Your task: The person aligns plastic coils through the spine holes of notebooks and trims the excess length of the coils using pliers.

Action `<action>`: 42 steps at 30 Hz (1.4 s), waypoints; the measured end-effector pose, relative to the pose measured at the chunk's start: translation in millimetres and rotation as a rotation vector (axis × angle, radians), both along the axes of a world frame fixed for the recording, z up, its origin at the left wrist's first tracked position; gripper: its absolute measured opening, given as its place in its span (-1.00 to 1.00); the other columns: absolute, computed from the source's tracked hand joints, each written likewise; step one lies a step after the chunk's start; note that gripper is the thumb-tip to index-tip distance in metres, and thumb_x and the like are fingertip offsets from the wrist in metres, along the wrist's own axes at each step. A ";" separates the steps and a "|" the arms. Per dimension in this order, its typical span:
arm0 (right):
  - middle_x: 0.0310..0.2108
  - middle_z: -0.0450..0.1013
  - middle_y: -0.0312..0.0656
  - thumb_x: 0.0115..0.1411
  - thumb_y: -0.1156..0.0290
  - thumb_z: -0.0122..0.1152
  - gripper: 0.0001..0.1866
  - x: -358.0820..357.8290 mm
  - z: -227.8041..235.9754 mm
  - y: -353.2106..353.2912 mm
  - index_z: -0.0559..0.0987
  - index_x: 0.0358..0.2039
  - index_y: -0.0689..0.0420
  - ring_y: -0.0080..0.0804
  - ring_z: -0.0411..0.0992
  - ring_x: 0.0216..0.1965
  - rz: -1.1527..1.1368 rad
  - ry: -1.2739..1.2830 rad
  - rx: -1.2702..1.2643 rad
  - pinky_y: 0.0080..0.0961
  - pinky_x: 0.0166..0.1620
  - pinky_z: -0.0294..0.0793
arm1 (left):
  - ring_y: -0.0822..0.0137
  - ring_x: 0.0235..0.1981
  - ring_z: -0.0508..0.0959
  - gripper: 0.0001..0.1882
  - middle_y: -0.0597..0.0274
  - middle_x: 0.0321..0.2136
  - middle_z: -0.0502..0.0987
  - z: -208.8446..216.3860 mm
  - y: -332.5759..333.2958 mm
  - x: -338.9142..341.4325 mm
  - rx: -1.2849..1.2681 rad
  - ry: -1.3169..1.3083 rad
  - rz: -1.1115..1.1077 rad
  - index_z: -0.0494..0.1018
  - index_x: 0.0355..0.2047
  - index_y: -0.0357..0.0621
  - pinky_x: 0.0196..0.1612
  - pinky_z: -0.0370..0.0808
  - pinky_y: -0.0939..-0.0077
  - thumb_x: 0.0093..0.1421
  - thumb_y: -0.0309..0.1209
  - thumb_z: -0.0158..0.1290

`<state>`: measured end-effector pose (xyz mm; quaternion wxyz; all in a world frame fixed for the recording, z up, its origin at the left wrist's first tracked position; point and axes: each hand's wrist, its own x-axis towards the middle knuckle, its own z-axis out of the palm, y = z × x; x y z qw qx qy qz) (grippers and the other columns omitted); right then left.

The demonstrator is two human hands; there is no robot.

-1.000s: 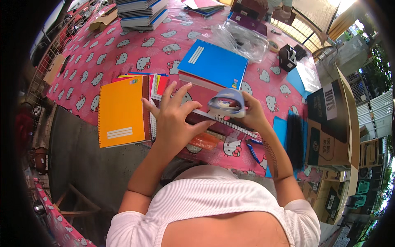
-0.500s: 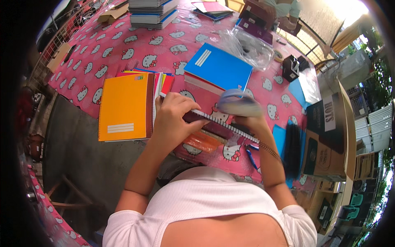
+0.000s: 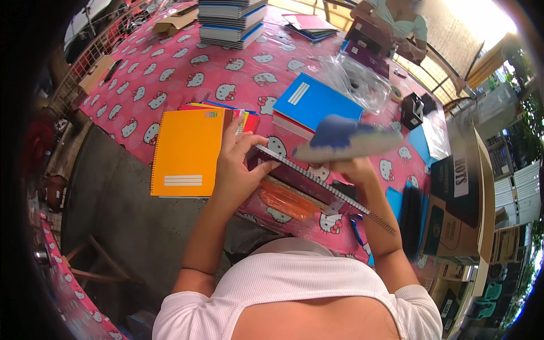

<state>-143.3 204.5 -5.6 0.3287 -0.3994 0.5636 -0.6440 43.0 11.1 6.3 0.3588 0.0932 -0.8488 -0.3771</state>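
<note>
Swung outward since the earlier view, the blue-and-white tool (image 3: 347, 140) is now broadside and smeared by motion, toward two o'clock from the centre. Below it, at three o'clock, the right hand (image 3: 353, 169) is curled in and appears to grip the tool's underside; its fingers are too hidden to tell how tightly. Just left of centre, toward nine o'clock, the left hand (image 3: 237, 161) is partly spread, thumb below and fingers above, pinching the upper end of a dark red notebook (image 3: 301, 182). That notebook tilts on edge, its spiral spine slanting from near the centre down toward four o'clock, where a loose coil (image 3: 384, 222) trails past the spine's end, in front of the right forearm (image 3: 381, 195).

That free tail seems the likeliest trouble: it could snag or bend against the forearm, since nothing visible supports it. With only one end of the notebook pinched, the pages might shift and their holes fall out of line. A wide swing of the tool could also knock the blue notebook (image 3: 318, 101) lying at one o'clock, close beyond it. If the pinch slips, the notebook might drop onto the orange packet (image 3: 288, 202) just beneath, at five o'clock. A yellow notebook (image 3: 190, 144), just past nine o'clock, lies near the left hand and could be nudged.
</note>
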 end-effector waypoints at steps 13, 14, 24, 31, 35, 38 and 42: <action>-0.34 0.51 -0.24 -0.16 0.64 0.35 -0.52 7.8 28.9 -52.0 0.47 -0.15 0.19 -0.57 0.49 -0.32 -0.101 0.394 0.248 -0.53 -0.34 0.49 | 0.54 -0.24 0.51 -0.54 0.30 -0.26 0.54 -17.3 -14.6 4.8 0.732 0.072 -0.140 0.47 -0.01 -0.21 -0.11 0.46 0.63 0.03 -0.69 0.18; -0.35 0.51 -0.15 -0.16 0.64 0.33 -0.53 14.4 30.0 -54.7 0.46 -0.16 0.20 -0.51 0.49 -0.34 -0.050 0.407 0.255 -0.48 -0.34 0.48 | 0.55 -0.27 0.52 -0.55 0.31 -0.27 0.55 -20.9 -13.8 6.8 0.864 0.079 -0.164 0.47 -0.01 -0.20 -0.12 0.47 0.64 0.04 -0.67 0.18; -0.18 0.47 0.00 -0.05 0.40 0.33 -0.61 -102.4 -115.2 139.9 0.47 -0.18 0.17 0.03 0.45 -0.15 -1.225 0.941 0.897 -0.11 -0.15 0.44 | 0.55 -0.31 0.51 -0.77 0.27 -0.29 0.58 -17.2 -30.1 -10.6 1.026 0.050 -0.452 0.52 -0.17 -0.22 -0.16 0.43 0.68 0.13 -0.62 0.13; 0.13 0.26 0.15 -0.06 0.25 0.40 -0.35 41.3 -114.3 175.9 0.39 0.04 0.17 0.16 0.22 0.15 -0.802 0.864 0.914 -0.12 0.15 0.26 | 0.41 -0.21 0.55 -0.81 0.12 -0.27 0.60 -29.2 -39.6 -21.5 1.105 0.163 -0.517 0.52 -0.23 -0.20 -0.05 0.46 0.53 0.12 -0.51 0.20; 0.05 0.32 0.08 0.00 0.23 0.37 -0.44 139.5 -132.6 193.3 0.44 -0.01 0.16 0.08 0.24 0.12 -0.907 1.185 1.127 -0.10 0.13 0.23 | 0.40 -0.19 0.56 -0.82 0.08 -0.23 0.58 -41.8 -36.7 -37.7 1.065 0.058 -0.558 0.50 -0.26 -0.19 -0.08 0.49 0.52 0.10 -0.56 0.20; -0.07 0.39 0.01 0.06 0.29 0.33 -0.54 141.8 -127.7 202.8 0.48 -0.04 0.16 -0.03 0.35 0.00 -0.984 0.967 1.069 -0.19 0.00 0.34 | 0.39 -0.17 0.56 -0.79 0.08 -0.23 0.57 -34.2 -19.6 -42.8 0.762 0.238 -0.490 0.48 -0.26 -0.23 -0.11 0.51 0.56 0.08 -0.59 0.22; -0.20 0.41 -0.04 0.02 0.41 0.34 -0.55 153.9 -19.4 152.4 0.50 -0.04 0.17 -0.13 0.43 -0.22 -0.902 0.700 0.545 -0.34 -0.23 0.44 | 0.37 -0.22 0.58 -0.77 0.07 -0.29 0.59 3.0 27.9 -42.7 0.498 0.367 -0.437 0.49 -0.30 -0.28 -0.17 0.54 0.62 0.02 -0.63 0.25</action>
